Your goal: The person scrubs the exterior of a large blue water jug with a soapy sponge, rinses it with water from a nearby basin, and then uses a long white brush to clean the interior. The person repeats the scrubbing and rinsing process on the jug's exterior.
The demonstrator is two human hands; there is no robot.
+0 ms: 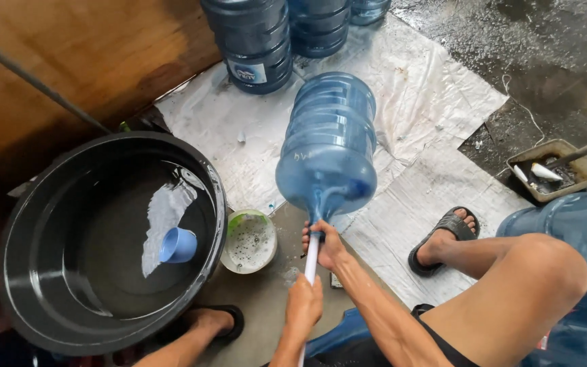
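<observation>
While the right hand grips the neck of the big blue water jug lying tilted over the plastic sheet beside the black basin, the left hand clenches a white rod pushed into its mouth, seemingly scrubbing inside, which calls for steady strokes.

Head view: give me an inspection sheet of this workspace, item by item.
Surface: wet concrete floor with white tarp sheets.
Job's things: blue water jug tilted, neck down, white rod pushed into its neck.
Clutter: black tub of water with floating blue cup; small soapy bowl; tray.
Grippers: right hand at the jug's neck; left hand grips the rod.
Cables: thin white cord on the floor.
Surroundings: stacked jugs, wooden panel.
</observation>
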